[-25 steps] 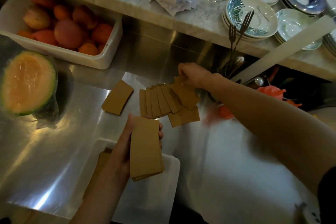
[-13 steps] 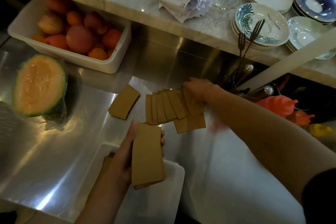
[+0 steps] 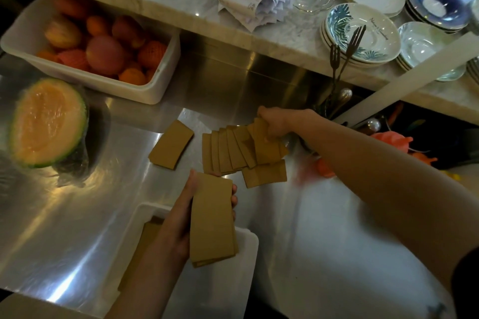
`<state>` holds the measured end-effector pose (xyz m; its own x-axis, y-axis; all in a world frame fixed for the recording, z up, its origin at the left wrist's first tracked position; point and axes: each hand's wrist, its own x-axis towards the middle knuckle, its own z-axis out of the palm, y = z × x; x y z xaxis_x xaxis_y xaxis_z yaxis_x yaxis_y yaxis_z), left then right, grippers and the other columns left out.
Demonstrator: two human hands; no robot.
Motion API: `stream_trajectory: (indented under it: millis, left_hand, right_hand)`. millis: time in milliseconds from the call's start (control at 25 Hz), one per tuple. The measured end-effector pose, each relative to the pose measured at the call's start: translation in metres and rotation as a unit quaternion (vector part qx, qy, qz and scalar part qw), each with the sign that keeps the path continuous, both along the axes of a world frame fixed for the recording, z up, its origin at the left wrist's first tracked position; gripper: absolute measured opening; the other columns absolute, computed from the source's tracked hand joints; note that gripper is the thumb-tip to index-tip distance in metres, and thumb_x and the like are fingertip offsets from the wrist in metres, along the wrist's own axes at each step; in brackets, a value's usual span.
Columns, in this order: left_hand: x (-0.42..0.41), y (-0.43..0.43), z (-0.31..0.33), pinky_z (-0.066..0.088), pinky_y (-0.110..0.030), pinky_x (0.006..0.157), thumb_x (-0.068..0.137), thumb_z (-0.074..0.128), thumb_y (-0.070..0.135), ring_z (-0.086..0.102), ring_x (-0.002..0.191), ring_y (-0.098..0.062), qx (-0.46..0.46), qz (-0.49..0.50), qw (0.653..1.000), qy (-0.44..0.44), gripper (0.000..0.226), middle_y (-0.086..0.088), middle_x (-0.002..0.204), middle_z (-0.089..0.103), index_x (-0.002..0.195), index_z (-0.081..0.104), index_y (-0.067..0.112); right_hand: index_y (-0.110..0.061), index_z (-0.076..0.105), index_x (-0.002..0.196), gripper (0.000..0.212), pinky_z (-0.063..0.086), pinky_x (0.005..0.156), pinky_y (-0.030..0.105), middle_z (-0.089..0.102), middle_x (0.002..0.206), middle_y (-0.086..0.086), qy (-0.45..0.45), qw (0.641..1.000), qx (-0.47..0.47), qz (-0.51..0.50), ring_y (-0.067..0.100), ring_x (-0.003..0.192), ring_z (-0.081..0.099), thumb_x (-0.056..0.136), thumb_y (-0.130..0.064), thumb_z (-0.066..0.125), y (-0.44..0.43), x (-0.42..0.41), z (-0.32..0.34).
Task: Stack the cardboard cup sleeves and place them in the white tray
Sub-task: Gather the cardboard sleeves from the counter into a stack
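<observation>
Now sleeve stack (image 3: 212, 217) in left hand (image 3: 178, 223)

Left hand (image 3: 178, 223) in closed grip, right hand (image 3: 281, 123) outstretched, fingers pinched

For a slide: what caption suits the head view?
Left hand holds stacked sleeves over white tray; right hand gathers fanned sleeves.

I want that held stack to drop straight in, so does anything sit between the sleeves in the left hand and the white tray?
Nothing visible blocks it. The left hand holds the sleeve stack directly over the white tray. Some sleeves already in the tray lie at its left side; its right part looks bare.
</observation>
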<state>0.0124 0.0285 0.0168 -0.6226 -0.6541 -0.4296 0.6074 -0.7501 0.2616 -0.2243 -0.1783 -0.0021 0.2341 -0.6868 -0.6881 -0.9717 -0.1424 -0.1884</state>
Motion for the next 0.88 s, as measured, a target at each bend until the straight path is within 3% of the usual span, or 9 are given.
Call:
stream_trajectory:
  millis: [240, 360, 560, 720, 880]
  left_hand:
    - [0.011, -0.002, 0.002, 0.055, -0.038, 0.080, 0.075, 0.071, 0.056, 0.066, 0.093, -0.022, -0.003, 0.033, 0.999, -0.001, 0.048, -0.013, 0.108, 0.068, 0.106, 0.071, 0.019]
    - [0.016, -0.002, 0.000, 0.057, -0.041, 0.073, 0.067, 0.081, 0.052, 0.067, 0.090, -0.026, 0.004, 0.077, 0.997, 0.004, 0.051, -0.016, 0.106, 0.067, 0.104, 0.070, 0.018]
    - [0.017, -0.002, 0.000, 0.057, -0.040, 0.075, 0.071, 0.078, 0.052, 0.068, 0.092, -0.025, 0.000, 0.068, 0.998, 0.000, 0.047, -0.015, 0.106, 0.069, 0.103, 0.072, 0.019]
    - [0.022, -0.002, 0.004, 0.059, -0.040, 0.070, 0.062, 0.084, 0.051, 0.069, 0.088, -0.024, -0.027, 0.071, 0.997, -0.024, 0.053, -0.015, 0.101, 0.070, 0.103, 0.072, 0.019]
    - [0.022, 0.004, 0.009, 0.059, -0.041, 0.068, 0.058, 0.087, 0.050, 0.068, 0.087, -0.027, -0.037, 0.080, 0.994, -0.061, 0.054, -0.018, 0.103, 0.068, 0.102, 0.072, 0.023]
  right_hand:
    - [-0.019, 0.033, 0.141, 0.075, 0.039, 0.102, 0.047, 0.040, 0.140, 0.013, 0.072, 0.995, -0.057, 0.035, 0.036, 0.125, 0.043, 0.078, -0.010, 0.073, -0.002, 0.000, -0.026]
    - [-0.018, 0.033, 0.140, 0.083, 0.042, 0.097, 0.046, 0.041, 0.138, 0.012, 0.086, 0.993, -0.067, 0.051, 0.035, 0.123, 0.046, 0.071, -0.018, 0.081, 0.003, -0.002, -0.027]
    - [-0.015, 0.035, 0.136, 0.055, 0.047, 0.074, 0.031, 0.051, 0.120, 0.011, -0.024, 0.998, -0.009, -0.052, 0.023, 0.096, 0.055, 0.088, -0.010, 0.062, 0.019, -0.003, 0.002]
    - [-0.013, 0.035, 0.142, 0.058, 0.048, 0.084, 0.030, 0.047, 0.136, 0.011, -0.132, 0.983, -0.009, -0.125, 0.027, 0.117, 0.054, 0.090, -0.011, 0.062, 0.061, 0.004, 0.045]
    - [-0.020, 0.047, 0.124, 0.043, 0.052, 0.071, 0.025, 0.053, 0.121, 0.005, -0.282, 0.932, 0.007, -0.228, 0.022, 0.104, 0.058, 0.087, -0.012, 0.067, 0.115, 0.005, 0.096]
